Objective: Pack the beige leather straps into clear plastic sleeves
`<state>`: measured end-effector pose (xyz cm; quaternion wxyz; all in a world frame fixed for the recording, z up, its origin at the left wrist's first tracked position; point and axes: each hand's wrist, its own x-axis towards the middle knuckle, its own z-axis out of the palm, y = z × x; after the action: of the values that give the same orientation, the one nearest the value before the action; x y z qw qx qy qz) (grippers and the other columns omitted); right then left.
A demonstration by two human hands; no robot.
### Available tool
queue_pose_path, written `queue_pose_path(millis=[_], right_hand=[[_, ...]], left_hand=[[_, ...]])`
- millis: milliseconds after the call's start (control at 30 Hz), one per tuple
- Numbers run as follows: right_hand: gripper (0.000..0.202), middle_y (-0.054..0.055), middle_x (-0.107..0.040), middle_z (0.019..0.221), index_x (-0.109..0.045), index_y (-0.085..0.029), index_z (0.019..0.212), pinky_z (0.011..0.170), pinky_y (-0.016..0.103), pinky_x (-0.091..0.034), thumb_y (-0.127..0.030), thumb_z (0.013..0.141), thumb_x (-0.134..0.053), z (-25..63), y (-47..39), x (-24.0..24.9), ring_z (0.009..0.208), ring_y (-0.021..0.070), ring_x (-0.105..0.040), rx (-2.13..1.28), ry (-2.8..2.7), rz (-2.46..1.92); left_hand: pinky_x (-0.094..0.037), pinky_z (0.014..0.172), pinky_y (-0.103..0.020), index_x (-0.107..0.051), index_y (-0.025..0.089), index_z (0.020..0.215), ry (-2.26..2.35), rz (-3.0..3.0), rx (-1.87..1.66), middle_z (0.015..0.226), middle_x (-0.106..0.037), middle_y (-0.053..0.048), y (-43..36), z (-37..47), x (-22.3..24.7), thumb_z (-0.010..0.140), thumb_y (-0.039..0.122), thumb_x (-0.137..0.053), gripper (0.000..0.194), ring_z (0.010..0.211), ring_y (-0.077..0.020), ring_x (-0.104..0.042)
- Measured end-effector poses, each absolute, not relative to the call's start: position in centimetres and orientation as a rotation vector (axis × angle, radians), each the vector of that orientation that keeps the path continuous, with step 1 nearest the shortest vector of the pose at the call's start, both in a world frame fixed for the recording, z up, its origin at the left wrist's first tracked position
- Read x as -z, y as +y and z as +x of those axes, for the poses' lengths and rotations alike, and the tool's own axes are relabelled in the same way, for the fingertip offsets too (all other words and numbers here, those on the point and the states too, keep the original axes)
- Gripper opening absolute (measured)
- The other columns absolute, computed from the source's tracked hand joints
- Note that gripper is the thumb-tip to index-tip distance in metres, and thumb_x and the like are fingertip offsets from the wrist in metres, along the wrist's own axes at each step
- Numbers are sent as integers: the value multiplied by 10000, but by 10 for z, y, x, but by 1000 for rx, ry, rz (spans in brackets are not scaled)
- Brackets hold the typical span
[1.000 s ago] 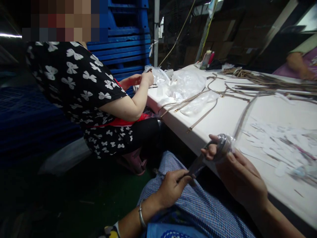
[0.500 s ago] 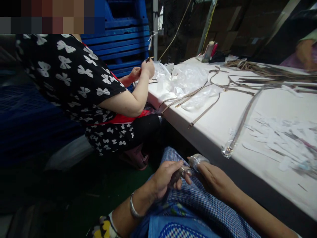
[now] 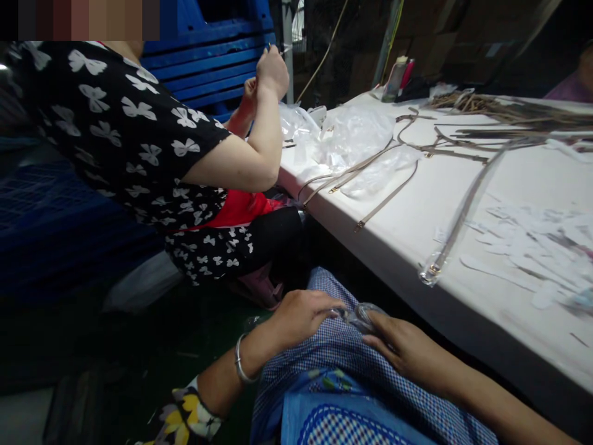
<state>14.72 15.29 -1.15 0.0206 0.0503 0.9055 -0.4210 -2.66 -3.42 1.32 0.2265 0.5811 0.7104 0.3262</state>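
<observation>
Over my lap, both hands are closed on a thin belt in a clear plastic sleeve; part of it is hidden by my fingers. My left hand, with a silver bangle at the wrist, pinches one end between thumb and fingers. My right hand grips the bunched, looped part, thumb and fingers pressed together. On the table edge to the right lies another belt in a clear sleeve, its buckle end toward me. A bare brown belt with a small buckle lies further left.
The white table runs along my right, its edge close to my right arm. Paper scraps, clear plastic bags and a pile of brown straps lie on it. A co-worker sits at left before stacked blue pallets.
My left hand has turned from palm up to back up and now pinches the sleeve's end. The looped part stays in my right hand. The co-worker's hands have risen.
</observation>
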Motion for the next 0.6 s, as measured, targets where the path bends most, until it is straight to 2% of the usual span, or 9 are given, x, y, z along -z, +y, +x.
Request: queue_pose_path(millis=[133,233,333,400,500,533,600], right_hand=[[224,32,-616,828,-604,-226,948,708,334,-433,-428,938,-507,151,142,5,728,202,-554,1350,2693,115],[266,21,-613,868,-614,-212,946,735,309,-430,-428,965,-458,153,136,-7,776,186,-540,1625,2366,149],[349,-6,-519,735,-592,-177,793,648,266,-402,-485,932,-504,156,133,-14,689,149,-467,1888,2025,246],[368,-19,-461,692,-565,-167,747,621,255,-384,-500,902,-552,159,134,-17,650,130,-431,2010,1837,287],[347,-14,-464,705,-607,-147,843,604,251,-360,-486,901,-562,161,135,-20,634,120,-425,2132,1663,287],[345,-11,-468,709,-621,-141,887,601,253,-353,-479,906,-556,162,136,-21,630,120,-424,2160,1637,287],[348,-6,-473,710,-637,-132,940,605,260,-350,-467,913,-548,163,137,-22,624,121,-422,2196,1607,292]], left_hand=[[-480,787,-210,-726,239,1065,1894,1570,-811,958,-749,-5,-33,-37,-22,931,280,-539,233,869,-146,-682],[-470,719,-199,-738,241,1002,1859,1606,-720,862,-745,6,-31,-47,-23,941,327,-523,239,790,-134,-676],[-460,841,-260,-747,246,938,1911,1781,-646,937,-741,-13,-28,-55,-19,900,346,-594,186,886,-163,-666],[-401,992,-352,-725,260,1011,1916,1894,-655,1018,-734,-24,-27,-55,-16,869,352,-642,189,978,-184,-649],[-270,1121,-449,-592,263,1260,1803,2000,-760,1198,-683,-51,-26,-46,-14,855,385,-656,428,1125,-203,-603],[-258,1131,-450,-562,251,1296,1770,2016,-813,1236,-665,-62,-25,-41,-13,865,389,-641,459,1160,-207,-586],[-288,1125,-425,-575,231,1283,1734,2003,-938,1239,-663,-70,-23,-31,-11,908,359,-585,396,1174,-203,-581]])
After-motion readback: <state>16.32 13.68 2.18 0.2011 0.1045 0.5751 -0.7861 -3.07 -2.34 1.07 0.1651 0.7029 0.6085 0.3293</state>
